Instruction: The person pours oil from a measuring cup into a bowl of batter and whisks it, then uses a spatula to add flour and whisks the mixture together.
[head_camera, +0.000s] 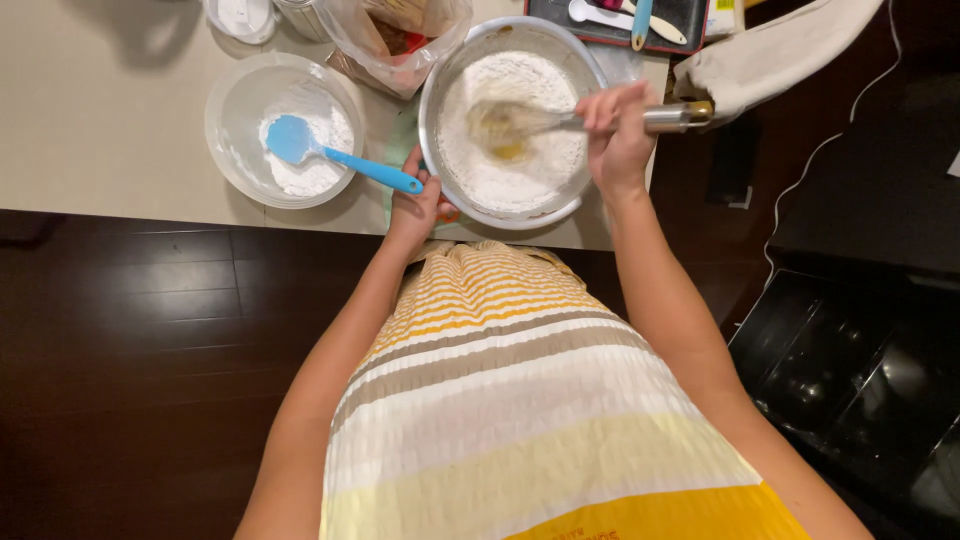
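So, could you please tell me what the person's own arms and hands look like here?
Both arms are bare to the top of the view, with no sleeves showing. The left hand and right hand wear no gloves, and no rings, watch or bracelet can be made out. The body between them wears a ribbed garment striped white, beige, yellow and orange.

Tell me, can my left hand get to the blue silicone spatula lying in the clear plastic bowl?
Probably yes. The left hand rests on the metal mixing bowl's rim, right beside the tip of the blue spatula handle, with nothing between them.
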